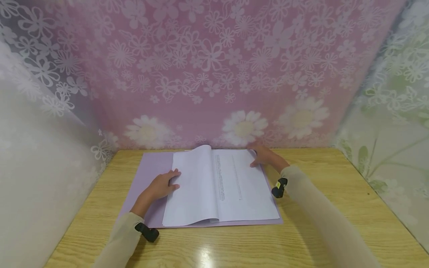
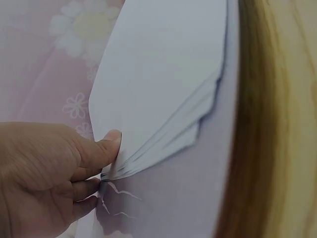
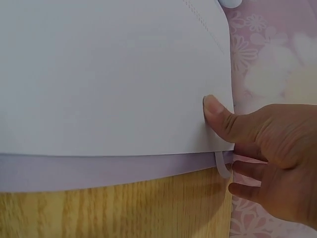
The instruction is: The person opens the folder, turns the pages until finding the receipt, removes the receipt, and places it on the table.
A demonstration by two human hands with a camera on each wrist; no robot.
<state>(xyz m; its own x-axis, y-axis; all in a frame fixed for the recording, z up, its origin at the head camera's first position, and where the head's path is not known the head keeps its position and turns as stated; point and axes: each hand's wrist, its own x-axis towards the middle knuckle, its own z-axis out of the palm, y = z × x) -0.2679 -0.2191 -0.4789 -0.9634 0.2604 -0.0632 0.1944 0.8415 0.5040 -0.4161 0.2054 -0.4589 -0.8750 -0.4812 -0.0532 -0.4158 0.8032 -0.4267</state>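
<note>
A light purple folder (image 1: 151,162) lies spread on the table with white sheets in it. The turned sheets (image 1: 191,190) on the left are blank on top and bulge near the middle fold. On the right, a page (image 1: 256,197) carries columns of small print. My left hand (image 1: 161,186) pinches the left edge of the turned sheets, thumb on top; the left wrist view shows their edges (image 2: 185,124) fanned out. At the far right corner, my right hand (image 1: 264,155) grips the page and folder, its thumb on the paper and its other fingers at the edge behind.
The wood-grain table (image 1: 201,249) extends in front of the folder and to both sides. A pink flowered backdrop (image 1: 214,93) rises directly behind the folder, with pale patterned panels at the left and right. A black wrist camera (image 1: 147,232) sits on each sleeve.
</note>
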